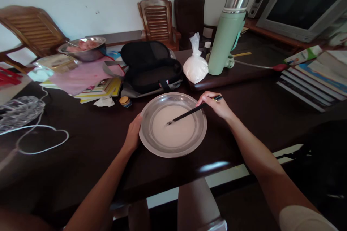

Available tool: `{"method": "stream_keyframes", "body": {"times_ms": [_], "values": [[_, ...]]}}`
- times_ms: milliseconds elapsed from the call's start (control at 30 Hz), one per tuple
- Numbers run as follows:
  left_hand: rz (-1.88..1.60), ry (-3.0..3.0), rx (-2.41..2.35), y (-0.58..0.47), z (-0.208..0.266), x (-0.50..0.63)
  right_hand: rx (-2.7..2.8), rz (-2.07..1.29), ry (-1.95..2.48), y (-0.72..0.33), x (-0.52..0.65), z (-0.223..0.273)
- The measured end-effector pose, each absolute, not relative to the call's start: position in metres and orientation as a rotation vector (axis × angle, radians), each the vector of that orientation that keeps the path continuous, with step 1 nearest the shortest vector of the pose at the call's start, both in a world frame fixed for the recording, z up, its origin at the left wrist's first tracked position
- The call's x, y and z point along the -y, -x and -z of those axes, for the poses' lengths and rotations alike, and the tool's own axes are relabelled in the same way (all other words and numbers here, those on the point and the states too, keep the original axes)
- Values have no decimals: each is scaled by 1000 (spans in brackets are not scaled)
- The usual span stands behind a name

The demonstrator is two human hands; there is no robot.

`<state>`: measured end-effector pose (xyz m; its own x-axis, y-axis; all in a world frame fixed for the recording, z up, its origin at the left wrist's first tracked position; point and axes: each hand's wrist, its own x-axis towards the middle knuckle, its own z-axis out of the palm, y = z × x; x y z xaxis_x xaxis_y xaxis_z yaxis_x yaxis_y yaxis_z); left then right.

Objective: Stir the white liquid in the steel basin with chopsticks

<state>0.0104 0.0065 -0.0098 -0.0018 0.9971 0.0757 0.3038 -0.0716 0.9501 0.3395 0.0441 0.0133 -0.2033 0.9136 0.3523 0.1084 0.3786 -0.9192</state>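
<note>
A wide metal bowl stands on the dark table, holding a milky white liquid. My left hand grips the bowl's left side, its fingertips partly hidden by the rim. Above the right rim, my right hand is closed around black chopsticks, whose tips dip into the liquid near the middle. Behind the bowl sits a knotted plastic bag of white powder.
A tall green thermos rises behind the bag. An open black case lies behind the bowl, with a small jar nearby. Stacked books lie at right. A steel bowl of meat stands back left. White cable crosses the left side.
</note>
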Motion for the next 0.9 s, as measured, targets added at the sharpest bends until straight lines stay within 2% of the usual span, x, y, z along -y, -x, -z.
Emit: {"method": "stream_keyframes", "body": {"times_ms": [167,267,433,600,767,900], "values": [[-1126,-1495,-1369,-11,9,-6,1436,-1009,935,-341,-45,-12],[-1128,-1526,-1369,-11,9,-6,1510,-1068,916,-340,-44,-12],[-1140,-1510,-1406,-11,10,-7,1499,-944,957,-341,-45,-12],[-1123,-1510,-1400,-12,8,-6,1487,-1074,930,-340,-46,-10],[-1124,-1484,-1399,-10,11,-7,1502,-973,929,-341,-45,-12],[-1132,-1500,-1387,-8,15,-8,1461,-1039,934,-340,-45,-11]]}}
